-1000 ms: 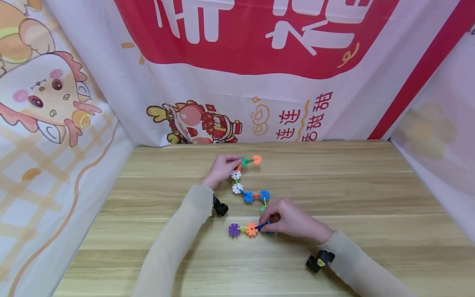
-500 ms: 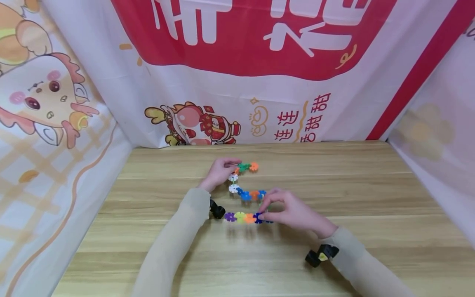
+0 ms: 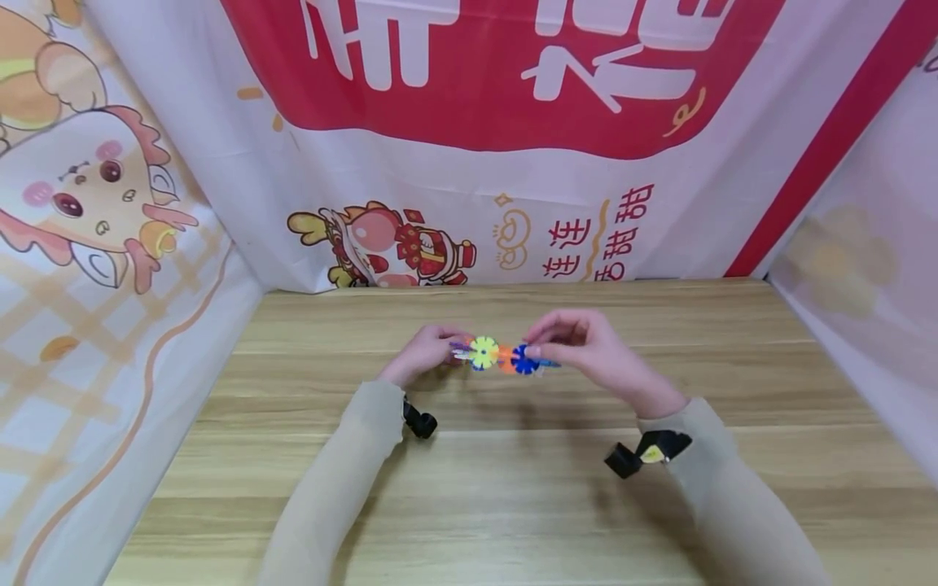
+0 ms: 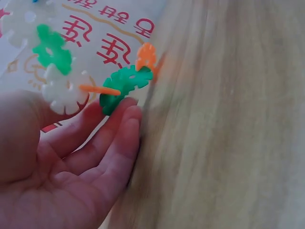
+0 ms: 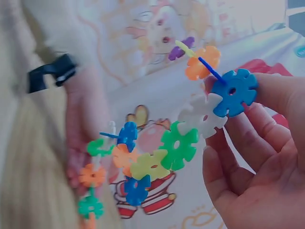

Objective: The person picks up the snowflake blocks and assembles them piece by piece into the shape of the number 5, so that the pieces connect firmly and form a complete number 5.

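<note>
A chain of interlocking snowflake discs in several colours is held in the air between both hands. The left hand pinches the chain near a white disc and an orange one seen edge-on. Beyond its fingertips a green disc and an orange disc stick out. With thumb and fingers, the right hand grips a blue disc. From there a short tail with an orange disc and a purple disc points away. In the head view the discs overlap, so much of the chain is hidden.
Beneath the hands lies a wood-grain table. A printed cloth hangs at the table's back edge, and more cloth covers both sides. Black camera straps sit on the left wrist and right wrist.
The right hand has lifted its part of the chain and moved it away from the person, towards the left hand. The left hand has shifted slightly left and nearer. The spread-out chain now looks bunched.
</note>
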Motion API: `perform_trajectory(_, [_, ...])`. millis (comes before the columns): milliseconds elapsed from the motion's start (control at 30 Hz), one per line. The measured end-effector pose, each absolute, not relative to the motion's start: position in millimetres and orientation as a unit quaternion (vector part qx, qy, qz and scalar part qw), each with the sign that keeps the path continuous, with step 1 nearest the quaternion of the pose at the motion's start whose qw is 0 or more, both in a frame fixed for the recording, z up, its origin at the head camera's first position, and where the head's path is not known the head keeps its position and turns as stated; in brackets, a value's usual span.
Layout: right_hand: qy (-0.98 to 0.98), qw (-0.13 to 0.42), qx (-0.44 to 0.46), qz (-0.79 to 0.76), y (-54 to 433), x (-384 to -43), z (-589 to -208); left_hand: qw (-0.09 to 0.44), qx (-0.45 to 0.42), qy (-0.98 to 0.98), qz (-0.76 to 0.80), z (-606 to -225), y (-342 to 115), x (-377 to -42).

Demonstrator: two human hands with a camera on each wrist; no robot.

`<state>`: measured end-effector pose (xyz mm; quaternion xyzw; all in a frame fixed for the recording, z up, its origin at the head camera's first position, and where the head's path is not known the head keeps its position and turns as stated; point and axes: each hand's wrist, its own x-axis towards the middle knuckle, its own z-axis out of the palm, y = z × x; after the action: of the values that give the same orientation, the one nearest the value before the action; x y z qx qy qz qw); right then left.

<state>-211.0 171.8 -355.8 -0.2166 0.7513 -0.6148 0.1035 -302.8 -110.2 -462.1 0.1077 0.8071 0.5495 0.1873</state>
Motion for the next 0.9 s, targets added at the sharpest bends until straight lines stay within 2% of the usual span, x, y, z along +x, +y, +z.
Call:
perform_trajectory(167, [0.720, 0.104, -0.217, -0.651, 174, -226, -339, 0.231, 0.119, 0.774, 0.577, -463, -112, -292])
perform_trajectory(500, [0.593, 0.180, -0.188, -0.762, 179, -251, -333, 0.295, 0.169, 0.739, 0.581, -457, -115, -264])
perform_trajectory(900, [0.552, 0.195, -0.196, -0.787, 179, -260, -337, 0.348, 0.159, 0.713, 0.588, -455, -112, -250])
